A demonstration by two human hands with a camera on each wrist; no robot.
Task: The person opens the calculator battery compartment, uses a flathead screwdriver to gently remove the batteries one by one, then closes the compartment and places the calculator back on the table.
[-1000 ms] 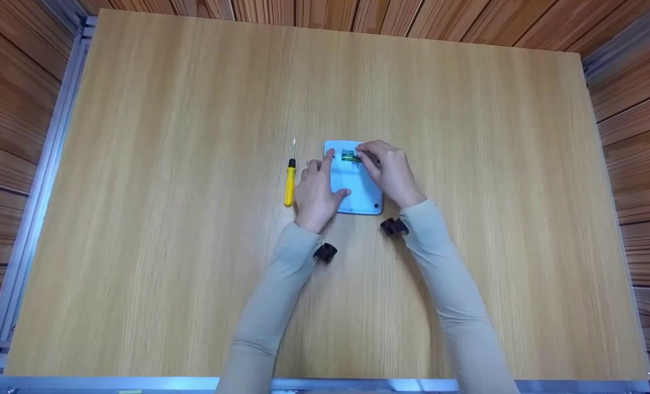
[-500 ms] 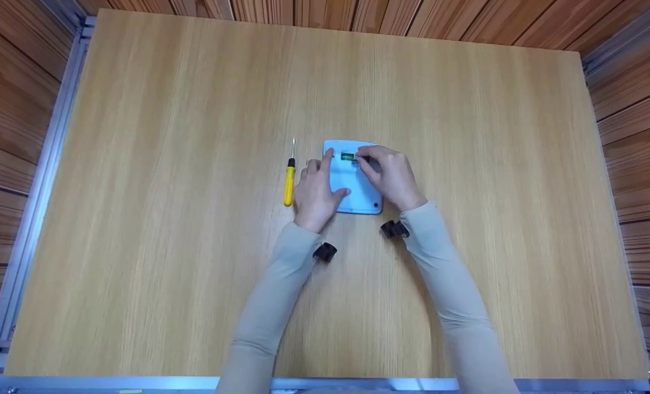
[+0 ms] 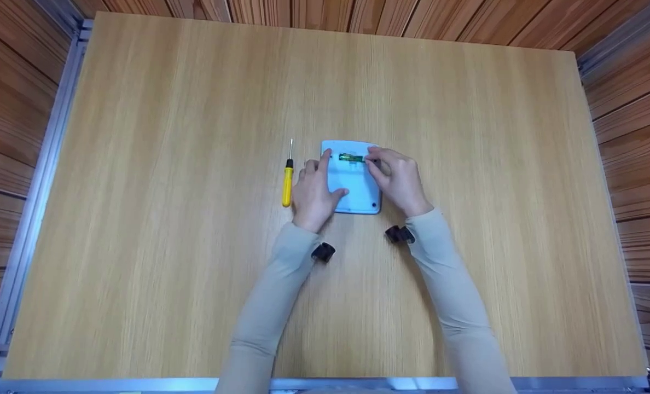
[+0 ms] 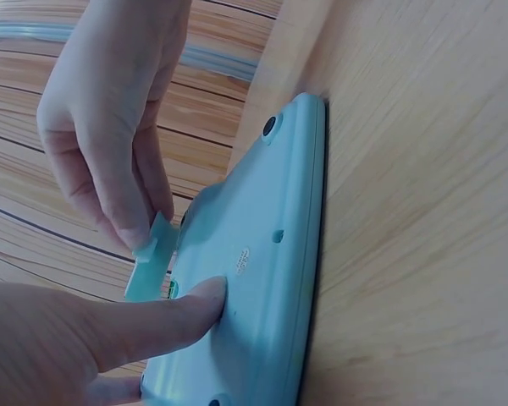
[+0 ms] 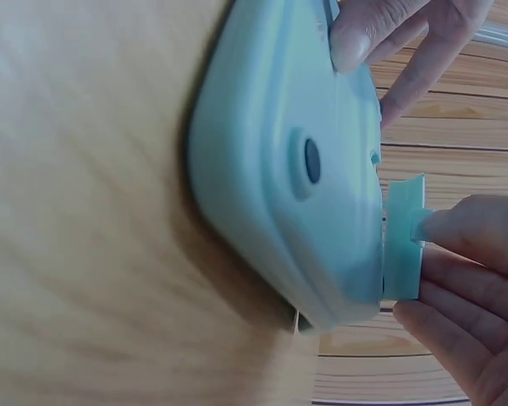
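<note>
A light-blue flat device (image 3: 358, 189), probably a calculator, lies on the table with its back facing up. My left hand (image 3: 312, 198) rests on its left side; the thumb presses on the back, and the index finger reaches toward the upper left corner. Near the far edge a battery compartment stands uncovered, with a green battery (image 3: 350, 157) showing in it. My right hand (image 3: 399, 178) pinches a small light-blue battery cover (image 5: 402, 241) by its tab. In the left wrist view, the cover (image 4: 151, 271) stands tilted above the device's back.
A yellow-handled screwdriver (image 3: 288, 183) lies left of my left hand, its tip pointing to the far side. Metal rails (image 3: 46, 186) and wood-panelled walls border the table (image 3: 166, 219).
My right hand has shifted right, away from the battery compartment, and more of the green battery shows now. The left hand keeps its place on the device.
</note>
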